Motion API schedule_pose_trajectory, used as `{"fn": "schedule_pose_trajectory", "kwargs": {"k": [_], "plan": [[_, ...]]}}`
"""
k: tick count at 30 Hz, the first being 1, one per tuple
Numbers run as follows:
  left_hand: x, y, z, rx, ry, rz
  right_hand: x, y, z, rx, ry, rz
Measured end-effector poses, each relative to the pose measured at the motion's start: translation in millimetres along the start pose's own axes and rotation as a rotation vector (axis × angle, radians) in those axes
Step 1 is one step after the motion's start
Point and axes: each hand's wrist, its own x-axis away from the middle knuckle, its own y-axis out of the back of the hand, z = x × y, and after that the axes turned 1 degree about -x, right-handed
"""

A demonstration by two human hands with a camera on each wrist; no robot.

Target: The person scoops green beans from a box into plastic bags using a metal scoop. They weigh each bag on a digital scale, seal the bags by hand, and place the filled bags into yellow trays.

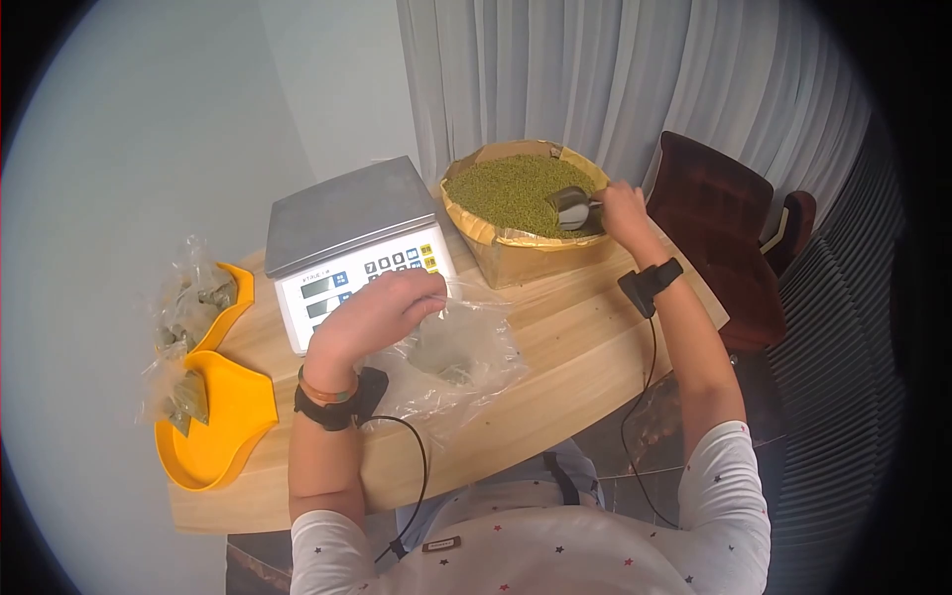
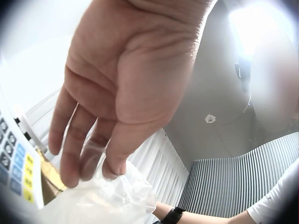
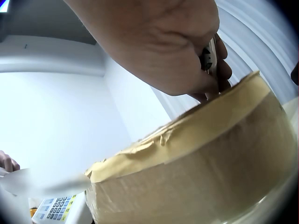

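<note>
My right hand (image 1: pixel 625 213) grips the handle of a metal scoop (image 1: pixel 573 210), whose head lies on the green granules (image 1: pixel 506 188) near the right rim of a cardboard box (image 1: pixel 516 263). In the right wrist view, that hand (image 3: pixel 182 56) is curled round the handle above the box's taped edge, which hides the scoop's head. My left hand (image 1: pixel 392 302) pinches the rim of a clear plastic bag (image 1: pixel 466 347) between thumb and fingertips, in front of the scale. The bag's mouth spreads toward me. In the left wrist view, the film (image 2: pixel 100 200) hangs below the fingertips.
A digital scale (image 1: pixel 347 213) with a bare grey platform stands behind the left hand. Two yellow trays (image 1: pixel 238 407) sit at the left, with small filled bags (image 1: pixel 188 397) on them. A brown chair (image 1: pixel 709 208) stands beyond the table's right edge.
</note>
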Motion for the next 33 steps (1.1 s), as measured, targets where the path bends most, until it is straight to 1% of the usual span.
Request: {"fn": "schedule_pose_trajectory", "kwargs": {"k": [2, 3, 4, 6, 8, 10, 11, 12, 13, 15, 16, 18, 19, 21, 22, 24, 26, 28, 29, 30, 31, 32, 33], "plan": [[0, 1, -2, 0.002, 0.007, 0.007, 0, -13, 2, -0.045, -0.075, 0.037], [0, 1, -2, -0.003, 0.004, 0.001, -2, -10, 3, -0.106, -0.143, 0.134], [0, 0, -3, -0.008, 0.002, -0.005, -3, -15, -1, -0.107, -0.147, 0.133], [0, -1, -4, -0.007, 0.002, -0.004, -4, -24, -8, -0.299, -0.221, 0.190], [0, 0, -3, -0.008, 0.005, -0.008, -5, -28, -13, -0.320, -0.235, 0.202], [0, 1, -3, 0.001, -0.005, -0.012, -4, -23, -9, -0.341, -0.249, 0.216], [0, 1, -4, -0.001, -0.007, -0.011, -3, -21, -7, -0.380, -0.296, 0.213], [1, 1, -4, 0.006, 0.025, -0.004, -2, -19, -5, -0.419, -0.342, 0.210], [1, 2, -5, 0.013, 0.057, 0.003, -3, -21, -6, -0.420, -0.344, 0.208], [1, 0, -3, 0.008, 0.046, -0.004, -2, -21, -6, -0.620, -0.410, 0.171], [2, -1, -2, 0.005, 0.037, -0.011, -2, -21, -6, -0.621, -0.412, 0.169], [2, -1, -3, 0.009, 0.043, -0.007, -2, -21, -7, -0.792, -0.431, 0.124], [2, 0, -4, 0.015, 0.052, -0.006, -2, -22, -7, -0.793, -0.432, 0.122], [1, 0, -2, 0.021, 0.072, 0.008, -3, -24, -8, -0.792, -0.410, 0.042], [1, 0, -2, 0.028, 0.093, 0.019, -2, -25, -9, -0.793, -0.410, 0.041], [1, 2, -3, 0.033, 0.108, 0.014, -1, -25, -10, -0.794, -0.330, -0.021], [2, 3, -3, 0.041, 0.128, 0.006, -2, -21, -15, -0.825, -0.323, 0.000], [3, 1, 1, 0.016, 0.091, -0.039, -4, -17, -21, -0.856, -0.313, 0.029], [4, 0, 3, 0.020, 0.100, -0.043, -5, -15, -24, -0.909, -0.306, 0.037], [4, -1, 7, -0.003, 0.075, -0.038, -5, -13, -26, -0.963, -0.297, 0.048], [4, -1, 9, -0.025, 0.051, -0.033, -4, -3, -23, -0.988, -0.264, 0.055], [4, -1, 10, -0.019, 0.067, -0.037, -2, 7, -19, -0.990, -0.256, 0.071], [3, 0, 8, -0.018, 0.057, -0.023, 2, 24, -11, -1.055, -0.235, 0.109]]}}
